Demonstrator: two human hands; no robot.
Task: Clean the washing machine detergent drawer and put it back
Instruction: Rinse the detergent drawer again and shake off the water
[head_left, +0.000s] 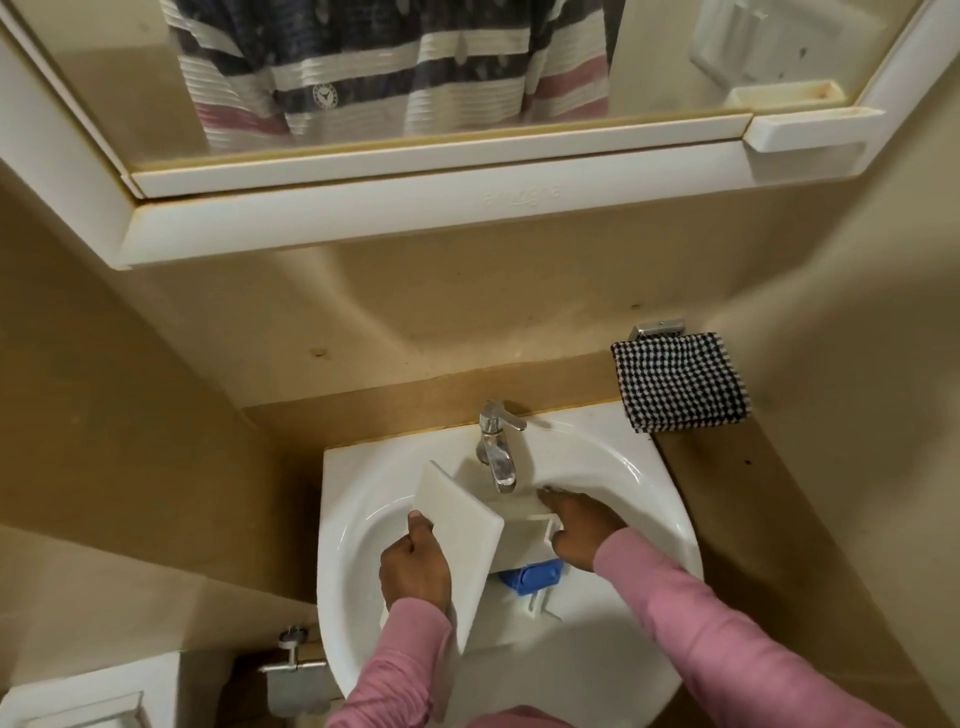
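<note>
The white detergent drawer (462, 525) is held over the white sink (358, 499), its flat front panel turned up toward me and its box body under the tap. A blue insert (527, 576) shows at the body's lower side. My left hand (415, 564) grips the left edge of the front panel, thumb on top. My right hand (576, 525) holds the right side of the drawer body, fingers reaching to its far edge. The chrome tap (496, 449) stands just above the drawer; no running water is plainly visible.
A black-and-white checked towel (680, 382) hangs on a holder at the right. A white mirror cabinet (363, 218) juts out overhead. A metal paper holder (293, 670) sits low on the left wall. Tan walls close in on both sides.
</note>
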